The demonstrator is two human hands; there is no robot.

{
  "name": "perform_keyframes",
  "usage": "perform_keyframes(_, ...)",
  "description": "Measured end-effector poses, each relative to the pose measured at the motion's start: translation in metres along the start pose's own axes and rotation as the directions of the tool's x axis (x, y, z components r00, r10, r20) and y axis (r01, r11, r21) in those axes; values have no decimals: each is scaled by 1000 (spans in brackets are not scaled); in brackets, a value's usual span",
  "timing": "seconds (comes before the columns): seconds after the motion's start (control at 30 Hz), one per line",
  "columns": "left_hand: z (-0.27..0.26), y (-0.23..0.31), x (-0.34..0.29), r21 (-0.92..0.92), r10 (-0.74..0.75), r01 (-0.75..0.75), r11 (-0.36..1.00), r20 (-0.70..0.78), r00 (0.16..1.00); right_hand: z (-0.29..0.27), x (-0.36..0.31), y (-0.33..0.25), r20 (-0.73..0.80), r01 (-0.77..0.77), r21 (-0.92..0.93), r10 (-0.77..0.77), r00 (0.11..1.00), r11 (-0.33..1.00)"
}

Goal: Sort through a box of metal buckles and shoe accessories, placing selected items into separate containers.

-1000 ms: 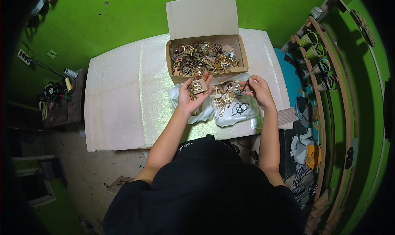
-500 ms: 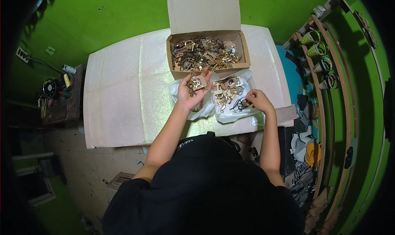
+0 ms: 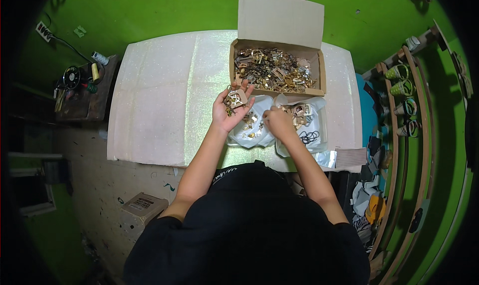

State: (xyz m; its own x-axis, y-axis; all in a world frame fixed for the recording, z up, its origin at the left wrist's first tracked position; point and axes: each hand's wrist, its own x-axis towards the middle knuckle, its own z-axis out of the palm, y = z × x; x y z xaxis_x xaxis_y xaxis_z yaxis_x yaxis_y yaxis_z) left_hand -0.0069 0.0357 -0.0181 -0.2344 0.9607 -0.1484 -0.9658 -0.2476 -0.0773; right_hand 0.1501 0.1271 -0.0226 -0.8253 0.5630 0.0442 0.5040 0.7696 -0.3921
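While my spread left hand [image 3: 233,118] cradles metal fittings [image 3: 236,99] — likely light, stiff, best pinched edgewise — my right hand [image 3: 279,122] bunches narrow, contents unclear.

Left of the desk [image 3: 154,95] are a side table [image 3: 80,114], spools [image 3: 95,72] and a power strip [image 3: 43,31]; right, a rack [image 3: 423,120], sandals [image 3: 402,88], scraps [image 3: 375,208]; behind, a green wall [image 3: 199,10]; in front, a carton [image 3: 143,205].

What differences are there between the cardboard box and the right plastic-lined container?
The cardboard box is brown; the right container is whitish. The box is larger than the container. The box has a raised lid; the container shows none. Both hold small metallic-looking pieces.
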Motion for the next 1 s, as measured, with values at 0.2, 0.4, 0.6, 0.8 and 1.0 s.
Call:
perform_keyframes(0.2,3,9,0,-5,30,-30,1000,-11,999,44,24,-13,311,44,-393,88,946,918)
perform_keyframes(0.4,1,12,0,-25,20,-20,999,13,1000,51,27,-18,351,87,-436,81,933,896)
perform_keyframes(0.6,2,10,1,3,30,-30,1000,-25,999,50,25,-13,336,89,-436,70,939,895)
perform_keyframes(0.8,3,3,0,0,6,-6,1000,-7,1000,60,26,-13,400,137,-414,45,915,900)
perform_keyframes(1.0,4,3,-1,12,10,-10,1000,-7,1000,48,30,-15,407,144,-408,39,912,902)
